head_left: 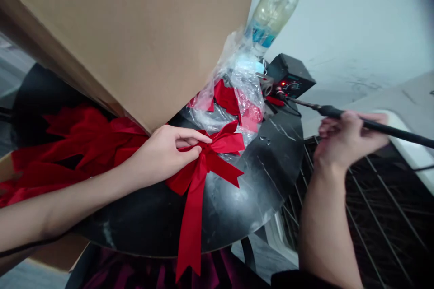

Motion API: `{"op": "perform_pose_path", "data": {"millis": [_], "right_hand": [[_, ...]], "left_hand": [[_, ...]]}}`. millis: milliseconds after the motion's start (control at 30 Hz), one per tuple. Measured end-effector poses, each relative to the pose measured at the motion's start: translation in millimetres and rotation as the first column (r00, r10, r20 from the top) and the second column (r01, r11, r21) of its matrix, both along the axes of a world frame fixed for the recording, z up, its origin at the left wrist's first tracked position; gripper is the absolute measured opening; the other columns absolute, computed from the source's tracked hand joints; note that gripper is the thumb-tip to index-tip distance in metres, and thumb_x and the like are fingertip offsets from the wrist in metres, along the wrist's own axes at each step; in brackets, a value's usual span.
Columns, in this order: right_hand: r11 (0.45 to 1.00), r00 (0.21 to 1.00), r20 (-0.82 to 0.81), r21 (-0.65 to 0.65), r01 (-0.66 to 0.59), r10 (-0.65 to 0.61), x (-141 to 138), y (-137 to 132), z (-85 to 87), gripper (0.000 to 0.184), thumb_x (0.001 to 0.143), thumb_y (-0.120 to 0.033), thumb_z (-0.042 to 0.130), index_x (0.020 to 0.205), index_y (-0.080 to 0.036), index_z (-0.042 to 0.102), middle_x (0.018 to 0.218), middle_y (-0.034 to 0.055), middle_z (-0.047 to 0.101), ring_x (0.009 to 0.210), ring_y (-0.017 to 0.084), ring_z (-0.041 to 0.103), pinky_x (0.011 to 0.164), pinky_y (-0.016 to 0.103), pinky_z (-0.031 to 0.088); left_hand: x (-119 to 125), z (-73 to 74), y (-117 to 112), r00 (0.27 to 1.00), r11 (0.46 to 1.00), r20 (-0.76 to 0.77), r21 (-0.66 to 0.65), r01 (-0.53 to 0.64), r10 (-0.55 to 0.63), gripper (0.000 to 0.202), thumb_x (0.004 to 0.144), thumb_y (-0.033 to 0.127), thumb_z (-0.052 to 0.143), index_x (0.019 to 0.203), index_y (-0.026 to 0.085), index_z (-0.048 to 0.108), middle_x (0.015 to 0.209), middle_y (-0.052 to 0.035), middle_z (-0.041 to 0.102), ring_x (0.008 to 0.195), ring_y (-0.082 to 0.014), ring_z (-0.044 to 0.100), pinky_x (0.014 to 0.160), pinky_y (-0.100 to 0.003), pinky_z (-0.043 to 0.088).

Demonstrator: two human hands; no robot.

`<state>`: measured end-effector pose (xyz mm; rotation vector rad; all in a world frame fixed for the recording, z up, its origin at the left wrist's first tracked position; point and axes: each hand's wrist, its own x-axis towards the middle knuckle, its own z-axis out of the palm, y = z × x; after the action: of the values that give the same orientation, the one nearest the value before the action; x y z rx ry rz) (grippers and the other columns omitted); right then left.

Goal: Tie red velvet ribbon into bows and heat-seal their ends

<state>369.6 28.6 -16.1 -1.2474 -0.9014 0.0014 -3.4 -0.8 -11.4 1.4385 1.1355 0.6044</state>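
My left hand (169, 151) lies on a red satin ribbon bow (224, 142), its fingers pinching the bow's knot. The bow rests on a round black marble-patterned tabletop (251, 198), with one long tail (191, 230) hanging over the near edge. My right hand (349, 140) grips the black handle of a slim rod-like tool, probably a soldering iron (373, 124). Its thin metal shaft points toward a black control unit with a dial and a red light (290, 76). The shaft's tip is hard to make out against the unit.
A large cardboard sheet or box (118, 31) overhangs the upper left. More red bows (81, 144) are heaped at left. Clear plastic wrapping (237, 95) with red ribbon sits at the back, below plastic bottles (274, 9). A dark wire rack (383, 207) lies at right.
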Motion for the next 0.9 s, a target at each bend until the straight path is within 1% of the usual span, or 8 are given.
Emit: {"op": "perform_pose_path", "data": {"millis": [133, 267, 367, 467, 567, 667, 767, 900], "right_hand": [[0.995, 0.994, 0.052, -0.040, -0.090, 0.092, 10, 21, -10.4, 0.023, 0.083, -0.037, 0.066, 0.086, -0.027, 0.044, 0.055, -0.0068, 0.057, 0.048, 0.012, 0.059, 0.041, 0.023, 0.042], [0.959, 0.971, 0.078, -0.193, -0.208, 0.226, 4, 33, -10.8, 0.031, 0.089, -0.053, 0.072, 0.086, -0.031, 0.051, 0.065, 0.0001, 0.068, 0.054, 0.015, 0.064, 0.046, 0.029, 0.048], [0.924, 0.947, 0.079, -0.258, -0.281, 0.311, -4, 44, -15.0, 0.028, 0.087, -0.048, 0.074, 0.089, -0.027, 0.055, 0.070, 0.0013, 0.071, 0.055, 0.015, 0.064, 0.048, 0.030, 0.049], [0.886, 0.919, 0.071, -0.307, -0.349, 0.387, -12, 56, -22.1, 0.022, 0.084, -0.035, 0.077, 0.094, -0.022, 0.063, 0.075, 0.0034, 0.073, 0.059, 0.016, 0.067, 0.052, 0.028, 0.051], [0.862, 0.908, 0.056, -0.343, -0.373, 0.415, -18, 66, -30.0, 0.022, 0.081, -0.028, 0.080, 0.099, -0.019, 0.070, 0.073, 0.0034, 0.072, 0.058, 0.016, 0.065, 0.053, 0.028, 0.050], [0.876, 0.926, 0.028, -0.335, -0.347, 0.377, -27, 76, -37.2, 0.023, 0.079, -0.026, 0.081, 0.098, -0.017, 0.074, 0.067, 0.0009, 0.068, 0.054, 0.013, 0.059, 0.051, 0.027, 0.047], [0.884, 0.937, -0.010, -0.330, -0.332, 0.349, -38, 80, -38.7, 0.017, 0.079, -0.026, 0.080, 0.091, -0.018, 0.073, 0.067, -0.0003, 0.066, 0.054, 0.011, 0.056, 0.052, 0.026, 0.049], [0.840, 0.912, 0.010, -0.393, -0.374, 0.411, -52, 49, -22.6, 0.022, 0.076, -0.033, 0.084, 0.072, -0.021, 0.067, 0.062, 0.0019, 0.065, 0.049, 0.013, 0.056, 0.045, 0.027, 0.049]], "left_hand": [[2, 23.4, -13, 0.999, 1.000, 0.047, -0.029, 0.003, -0.002, 0.025, 0.084, 0.023, 0.076, 0.108, 0.023, 0.084, 0.093, -0.0017, 0.083, 0.093, -0.0214, 0.081, 0.084, -0.026, 0.065], [-11, 41.5, -39, 0.977, 0.986, 0.164, -0.121, -0.119, 0.138, 0.019, 0.084, 0.022, 0.081, 0.102, 0.027, 0.080, 0.084, 0.0011, 0.080, 0.077, -0.0133, 0.079, 0.071, -0.015, 0.061], [-36, 47.5, -61, 0.962, 0.954, 0.203, -0.273, -0.124, 0.183, 0.024, 0.083, 0.028, 0.086, 0.105, 0.029, 0.075, 0.085, 0.0001, 0.080, 0.075, -0.0155, 0.079, 0.063, -0.015, 0.059], [-69, 47.6, -84, 0.932, 0.874, 0.206, -0.451, -0.179, 0.297, 0.030, 0.078, 0.035, 0.089, 0.104, 0.029, 0.075, 0.089, -0.0028, 0.082, 0.084, -0.0235, 0.082, 0.067, -0.023, 0.063], [-107, 37.2, -106, 0.880, 0.789, 0.162, -0.537, -0.300, 0.446, 0.034, 0.071, 0.037, 0.093, 0.100, 0.029, 0.077, 0.085, 0.0004, 0.083, 0.081, -0.0237, 0.082, 0.072, -0.028, 0.064], [-150, 12.5, -127, 0.826, 0.750, 0.138, -0.521, -0.409, 0.546, 0.042, 0.063, 0.055, 0.095, 0.096, 0.032, 0.080, 0.089, 0.0046, 0.085, 0.075, -0.0218, 0.080, 0.071, -0.031, 0.063], [-196, -19.4, -146, 0.750, 0.672, 0.056, -0.493, -0.553, 0.659, 0.046, 0.054, 0.066, 0.096, 0.091, 0.042, 0.084, 0.098, 0.0127, 0.085, 0.090, -0.0266, 0.080, 0.080, -0.035, 0.063], [-254, -48.2, -175, 0.665, 0.610, -0.085, -0.328, -0.722, 0.742, 0.033, 0.063, 0.078, 0.083, 0.089, 0.057, 0.081, 0.100, 0.0261, 0.081, 0.114, -0.0326, 0.075, 0.089, -0.040, 0.062]]}}
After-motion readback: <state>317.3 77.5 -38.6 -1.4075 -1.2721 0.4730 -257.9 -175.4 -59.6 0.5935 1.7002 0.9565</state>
